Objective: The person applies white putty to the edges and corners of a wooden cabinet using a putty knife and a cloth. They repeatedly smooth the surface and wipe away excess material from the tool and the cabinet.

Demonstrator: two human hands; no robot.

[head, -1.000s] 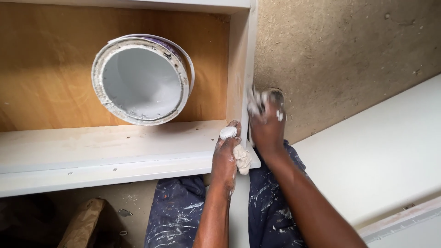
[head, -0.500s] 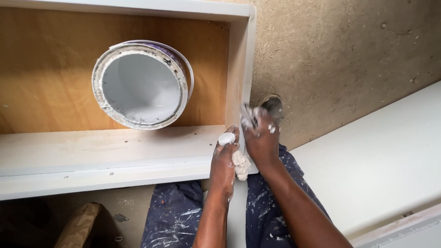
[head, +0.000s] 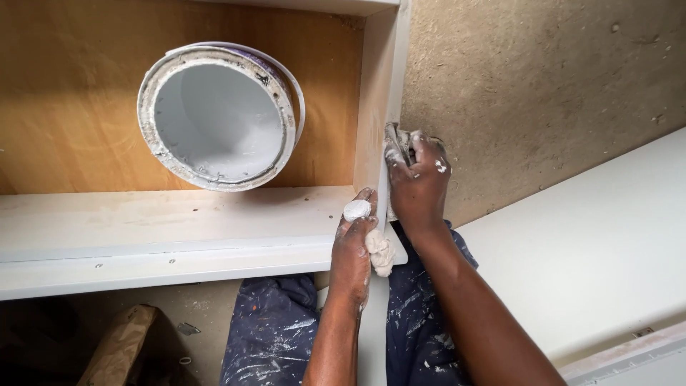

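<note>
Filling step under way. Right hand (head: pixel 418 187) clamps a rag (head: pixel 397 143) to the cabinet edge (head: pixel 393 93). Left hand (head: pixel 354 246), closed on a filler lump (head: pixel 376 250), braces the shelf (head: pixel 179 221). Pail (head: pixel 218 118) inside. Judged: steady pressure along the edge.

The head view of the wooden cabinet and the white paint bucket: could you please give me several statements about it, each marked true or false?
1. The round white paint bucket sits inside the brown wooden cabinet. True.
2. The left hand holds a paintbrush. False: it holds a lump of pale putty by the cabinet's white front rail.
3. The right hand presses a paint-smeared rag against the cabinet's white side edge. True.
4. The bucket has a lid on. False: it is open, showing its white inside.
5. The dark blue trousers are spotless. False: they are spattered with white paint.
</note>
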